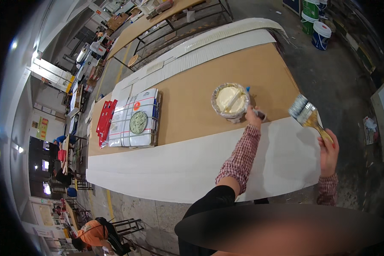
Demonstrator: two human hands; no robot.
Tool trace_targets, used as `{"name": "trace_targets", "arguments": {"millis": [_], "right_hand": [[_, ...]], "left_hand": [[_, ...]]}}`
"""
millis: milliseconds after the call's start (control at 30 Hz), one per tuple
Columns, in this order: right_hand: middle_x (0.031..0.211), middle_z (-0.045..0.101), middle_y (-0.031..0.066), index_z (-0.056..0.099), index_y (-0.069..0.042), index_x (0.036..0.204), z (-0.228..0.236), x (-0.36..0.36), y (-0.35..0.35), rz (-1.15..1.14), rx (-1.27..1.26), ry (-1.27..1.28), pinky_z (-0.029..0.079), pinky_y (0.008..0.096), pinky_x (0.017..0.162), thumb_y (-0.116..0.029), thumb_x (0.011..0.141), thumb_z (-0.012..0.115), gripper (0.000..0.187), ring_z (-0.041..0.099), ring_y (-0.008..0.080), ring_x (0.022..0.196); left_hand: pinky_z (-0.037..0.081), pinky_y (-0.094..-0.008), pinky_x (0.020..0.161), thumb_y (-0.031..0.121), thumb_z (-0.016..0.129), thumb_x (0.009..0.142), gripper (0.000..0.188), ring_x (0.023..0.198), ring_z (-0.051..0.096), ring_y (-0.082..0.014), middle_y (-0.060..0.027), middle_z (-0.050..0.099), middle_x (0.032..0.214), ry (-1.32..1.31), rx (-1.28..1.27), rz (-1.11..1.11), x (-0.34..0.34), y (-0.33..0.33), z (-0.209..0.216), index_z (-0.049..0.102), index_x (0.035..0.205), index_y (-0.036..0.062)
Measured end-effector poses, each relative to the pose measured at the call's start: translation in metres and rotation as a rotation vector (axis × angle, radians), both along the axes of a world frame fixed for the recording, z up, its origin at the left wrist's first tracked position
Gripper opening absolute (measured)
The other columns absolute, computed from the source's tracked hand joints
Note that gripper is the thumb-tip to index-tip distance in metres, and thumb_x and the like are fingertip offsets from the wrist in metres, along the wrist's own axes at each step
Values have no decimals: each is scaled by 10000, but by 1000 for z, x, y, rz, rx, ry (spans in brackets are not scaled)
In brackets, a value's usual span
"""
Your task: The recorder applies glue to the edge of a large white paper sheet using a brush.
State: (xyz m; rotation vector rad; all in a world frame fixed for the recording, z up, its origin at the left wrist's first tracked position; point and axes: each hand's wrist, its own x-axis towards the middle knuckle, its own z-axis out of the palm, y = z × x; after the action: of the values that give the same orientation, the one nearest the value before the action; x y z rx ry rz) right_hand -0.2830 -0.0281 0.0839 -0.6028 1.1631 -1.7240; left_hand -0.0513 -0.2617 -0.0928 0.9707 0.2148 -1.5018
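My left hand (254,117) is closed at the near right side of a small round bucket (216,106), by a dark handle-like piece. The bucket holds a thick cream paste (227,94) and has a wrinkled plastic lining at its rim. A bar crosses its mouth. Off to the right, my right hand (328,152) grips the wooden handle of a wide paintbrush (304,111). The brush is raised over the table's right edge, its pale bristles pointing up and left, away from the bucket. Under the bucket lies a brown board (187,106), with a white sheet (192,170) along the near side.
Wrapped, strapped white packs (128,115) with a round green patterned piece on top stand at left, beside red packets (106,121). White ribbed strips (209,53) line the far side. Paint buckets (321,35) stand on the floor at far right. A person in orange (94,234) bends at lower left.
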Motion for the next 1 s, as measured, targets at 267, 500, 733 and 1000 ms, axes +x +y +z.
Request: {"name": "trace_targets", "arguments": {"millis": [267,500,733,1000], "right_hand": [[1067,580,118,428,15,1300,-31,-27,161,-72,-465,-382,463,293,738,-248,970,497,428,551,174,873],[1092,544,214,449,76,1220,2,35,265,-610,-412,-535,469,383,899,-243,992,429,392,525,302,1036],[1003,543,188,457,95,1172,9,42,275,-513,-451,-467,470,346,691,-239,1003,413,377,520,219,809],[884,598,89,577,28,1039,37,64,189,-722,-203,37,445,253,632,-324,1002,379,405,528,130,692]], "left_hand": [[412,-283,498,74,564,760,94,533,526,-153,-42,553,640,-770,-531,-521,154,74,11,553,668,60],[376,-263,438,141,592,806,103,473,484,-112,-34,523,612,-721,-395,-1032,202,90,100,551,795,47],[411,-261,436,78,619,778,193,468,502,-133,-50,540,624,-510,-458,-1426,156,153,131,522,922,-6],[435,-268,453,52,604,760,429,494,530,-149,-75,566,676,-479,-449,-1759,88,190,92,402,1108,-96]]}}
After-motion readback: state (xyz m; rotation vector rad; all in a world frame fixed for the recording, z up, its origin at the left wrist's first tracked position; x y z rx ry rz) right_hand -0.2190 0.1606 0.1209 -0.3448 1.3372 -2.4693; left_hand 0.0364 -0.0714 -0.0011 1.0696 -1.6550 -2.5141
